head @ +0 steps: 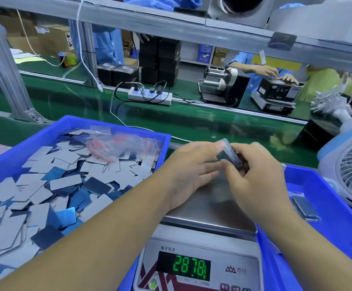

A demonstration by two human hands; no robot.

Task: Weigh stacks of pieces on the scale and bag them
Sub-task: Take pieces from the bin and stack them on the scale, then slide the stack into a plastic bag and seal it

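A thin stack of dark rectangular pieces (229,154) is held above the steel pan of the scale (217,208). My right hand (254,177) grips the stack from the right with curled fingers. My left hand (192,169) touches its left side, fingers mostly straight and thumb up at the top edge. The scale's green display (184,267) reads 287.81. A blue bin (51,131) on the left holds several loose grey and blue pieces (45,185) and a heap of clear zip bags (124,145).
A second blue bin (328,206) on the right holds one bagged stack (304,207). A white fan (351,164) stands at the right edge. Behind the scale runs a green conveyor belt (171,116) with a power strip (150,95) and a label dispenser (223,87). Other workers sit beyond.
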